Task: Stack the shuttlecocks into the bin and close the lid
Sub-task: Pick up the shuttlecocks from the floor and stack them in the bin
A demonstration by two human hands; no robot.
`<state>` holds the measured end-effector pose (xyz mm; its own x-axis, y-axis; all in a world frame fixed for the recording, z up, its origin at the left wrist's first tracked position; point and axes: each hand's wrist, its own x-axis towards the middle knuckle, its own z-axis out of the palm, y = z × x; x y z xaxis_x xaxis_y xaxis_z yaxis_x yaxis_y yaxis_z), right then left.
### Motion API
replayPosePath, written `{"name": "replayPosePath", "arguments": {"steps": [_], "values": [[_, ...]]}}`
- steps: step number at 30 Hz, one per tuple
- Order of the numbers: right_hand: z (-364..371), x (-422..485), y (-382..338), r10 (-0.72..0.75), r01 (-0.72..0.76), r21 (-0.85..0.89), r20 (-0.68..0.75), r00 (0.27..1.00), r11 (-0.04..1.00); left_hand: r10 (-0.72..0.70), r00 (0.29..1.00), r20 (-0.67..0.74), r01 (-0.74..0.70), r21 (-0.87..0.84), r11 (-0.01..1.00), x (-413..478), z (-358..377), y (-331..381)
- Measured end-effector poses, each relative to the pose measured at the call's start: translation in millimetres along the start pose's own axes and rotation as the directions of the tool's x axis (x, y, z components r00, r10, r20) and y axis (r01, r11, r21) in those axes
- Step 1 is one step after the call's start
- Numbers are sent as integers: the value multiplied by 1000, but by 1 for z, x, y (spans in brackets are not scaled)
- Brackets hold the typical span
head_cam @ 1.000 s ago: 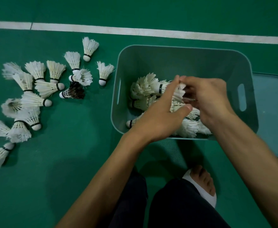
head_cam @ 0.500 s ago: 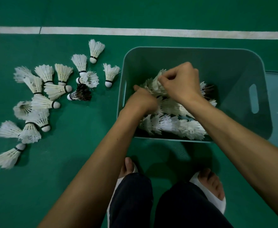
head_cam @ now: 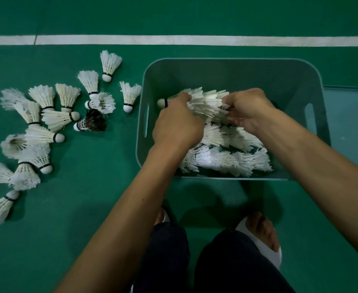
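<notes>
A grey-green bin [head_cam: 233,66] stands open on the green court floor, with rows of nested white shuttlecocks [head_cam: 226,159] lying in it. Both hands are inside the bin. My left hand [head_cam: 177,125] grips the cork end of a nested row of shuttlecocks [head_cam: 207,102]. My right hand [head_cam: 250,111] holds the feather end of that same row, just above the others. Several loose white shuttlecocks [head_cam: 47,115] and a dark one [head_cam: 91,123] lie on the floor left of the bin. The lid [head_cam: 351,127] lies flat to the right of the bin.
A white court line [head_cam: 174,40] runs across the floor beyond the bin. My legs and two feet in white slippers [head_cam: 265,244] are just in front of the bin's near wall.
Both hands have moved apart along the nested row inside the bin. The left now grips the cork end and the right the feather end. The loose shuttlecocks lie as before.
</notes>
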<state>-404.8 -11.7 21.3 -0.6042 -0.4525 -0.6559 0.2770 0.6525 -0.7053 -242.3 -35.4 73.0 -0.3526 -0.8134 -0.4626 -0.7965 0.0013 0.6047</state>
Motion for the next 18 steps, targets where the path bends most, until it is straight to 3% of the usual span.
{"name": "replayPosePath", "arguments": {"steps": [7,18], "values": [[11,11,-7,62,-65,36,92,994,997,-6,997,76,6,0,1000,12,12,-5],[2,5,-6,-54,52,-76,-34,998,996,40,998,53,-29,-188,982,14,7,-13]]}}
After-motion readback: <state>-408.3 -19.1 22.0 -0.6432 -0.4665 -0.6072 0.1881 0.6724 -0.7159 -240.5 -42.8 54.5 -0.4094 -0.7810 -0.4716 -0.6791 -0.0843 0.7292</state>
